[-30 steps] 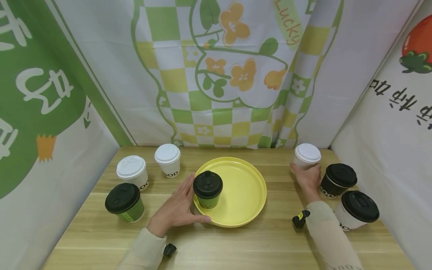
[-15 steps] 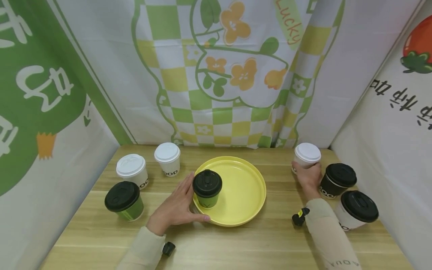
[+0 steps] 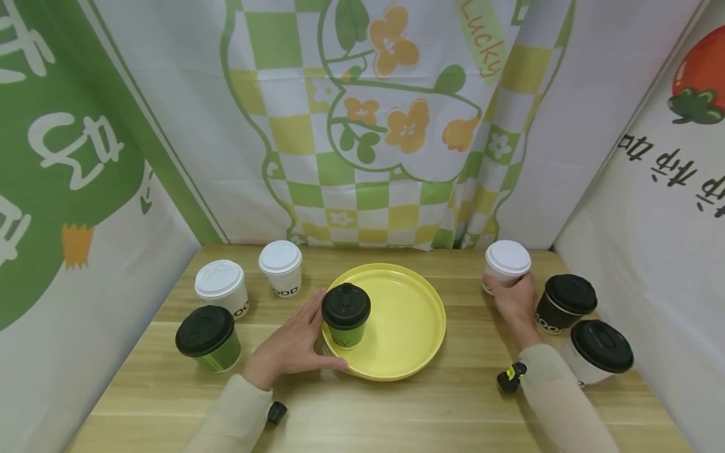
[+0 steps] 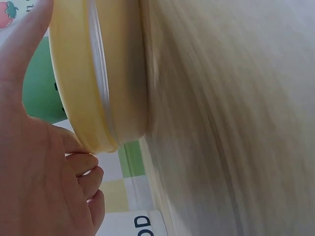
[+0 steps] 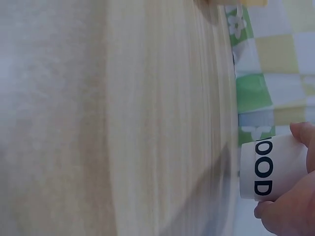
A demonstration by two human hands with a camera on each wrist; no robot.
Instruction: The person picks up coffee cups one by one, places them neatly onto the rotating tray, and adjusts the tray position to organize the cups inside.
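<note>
My right hand [image 3: 515, 306] grips a white paper cup [image 3: 506, 261] with a white lid, at the back right of the table. In the right wrist view the base of this paper cup [image 5: 248, 172] shows against the curtain, clear of the tabletop. My left hand [image 3: 291, 349] holds the left rim of a round yellow tray [image 3: 404, 321], thumb at the front and fingers along the side. A green paper cup [image 3: 347, 333] with a black lid stands upright at the tray's left, near that hand. In the left wrist view bent fingers touch the tray's wall [image 4: 81, 98].
To the left stand two white-lidded paper cups [image 3: 222, 289] and a black-lidded green cup [image 3: 209, 340]. A black cup [image 3: 565, 303] and a black-lidded white cup [image 3: 600, 352] stand by my right forearm. A patterned curtain [image 3: 362, 126] hangs behind the wooden table [image 3: 385, 415].
My right hand has moved slightly left with the white paper cup, which now sits farther from the black cup. The left hand, tray and green cup look almost unmoved.
</note>
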